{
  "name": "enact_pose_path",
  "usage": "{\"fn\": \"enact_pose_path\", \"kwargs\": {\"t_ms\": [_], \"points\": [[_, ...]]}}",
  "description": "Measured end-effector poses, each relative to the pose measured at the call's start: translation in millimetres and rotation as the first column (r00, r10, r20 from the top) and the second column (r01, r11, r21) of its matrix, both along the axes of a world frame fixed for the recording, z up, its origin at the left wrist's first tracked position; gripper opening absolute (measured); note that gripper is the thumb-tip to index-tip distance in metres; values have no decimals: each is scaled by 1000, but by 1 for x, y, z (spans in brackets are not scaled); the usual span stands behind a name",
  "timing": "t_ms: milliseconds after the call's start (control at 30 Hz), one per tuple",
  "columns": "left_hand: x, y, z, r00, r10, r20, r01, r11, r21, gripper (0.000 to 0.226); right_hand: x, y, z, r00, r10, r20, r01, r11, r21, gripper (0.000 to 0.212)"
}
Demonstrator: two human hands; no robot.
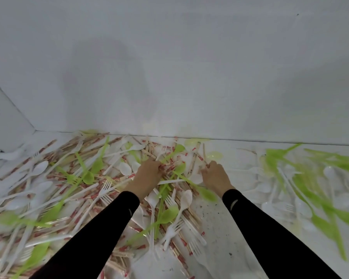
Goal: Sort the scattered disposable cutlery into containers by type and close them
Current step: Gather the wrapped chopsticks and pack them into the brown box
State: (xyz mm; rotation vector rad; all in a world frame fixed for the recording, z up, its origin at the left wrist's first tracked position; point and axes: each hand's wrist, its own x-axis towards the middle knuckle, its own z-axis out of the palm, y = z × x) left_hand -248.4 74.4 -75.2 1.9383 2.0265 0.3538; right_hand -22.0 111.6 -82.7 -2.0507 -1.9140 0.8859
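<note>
**Both hands deep in the chopsticks, no container in sight**

From the head camera, the only view we have: the left hand (149,173) is down in the thick of the mixed pile (79,178). Its grip is clenched around a small bundle of chopsticks (194,158), knuckles up and fingers curled under. The right hand (216,177) works just beside it at the pile's edge, its grip pinched on a stick or two near the fingertips. How many it holds I cannot tell.

My reading is that the person is pulling one type out first. The sticks lie tangled under green spoons (169,215) and white forks (106,187), so both hands rake them together.

Off to the right, well apart, sits a second heap (310,188). It is green and white plastic, heavily blurred, and I can make out few if any chopsticks in it. That looks like a rough pre-sort, though it is only a guess.

Everything rests on a white surface (220,228) against a white wall (169,67). No containers or lids show, so by my judgement the boxing and closing are all yet to come.

As for writing, the chopstick wrappers carry red print, too small to read. Each black sleeve (101,228) has a small pale curved mark that I cannot identify.
</note>
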Motion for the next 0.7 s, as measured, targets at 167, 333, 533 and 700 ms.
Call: {"fn": "enact_pose_path", "kwargs": {"t_ms": [167, 333, 533, 700], "points": [[-6, 4, -7, 997, -19, 75, 13, 997, 74, 26, -9, 4, -6, 991, -33, 132, 25, 998, 63, 32], [-9, 11, 24, 983, 8, 185, -51, 972, 229, 25, -3, 12, -3, 994, -104, 23, 103, 994, 40, 27], [-13, 24, 84, 704, -143, 695, 44, 986, 158, 19, 24, 11, 20, 986, -62, -156, 50, 996, -78, 20], [-11, 58, 94, 324, -107, 940, -287, 936, 206, 28, 29, 12, 24, 987, -88, -132, 66, 985, -158, 29]]}}
